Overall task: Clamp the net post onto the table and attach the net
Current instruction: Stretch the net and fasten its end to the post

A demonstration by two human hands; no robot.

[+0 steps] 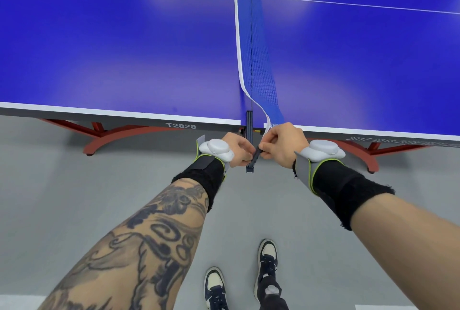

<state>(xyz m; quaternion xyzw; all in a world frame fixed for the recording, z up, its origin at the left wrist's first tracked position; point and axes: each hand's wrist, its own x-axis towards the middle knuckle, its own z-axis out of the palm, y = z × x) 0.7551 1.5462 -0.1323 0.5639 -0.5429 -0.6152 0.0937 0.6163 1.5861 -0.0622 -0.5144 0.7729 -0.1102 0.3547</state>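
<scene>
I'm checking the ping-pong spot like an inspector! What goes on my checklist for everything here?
Surface: blue table, white lines, T2828 on its edge.
Job's things: net post at the near edge; net slack, its white top band drooping toward the right hand.
Clutter: nothing seen.
Hands: left hand and right hand each pinch a dark part of the net post.
Cables: nothing seen.
Surroundings: grey floor, red table legs, two shoes.
</scene>
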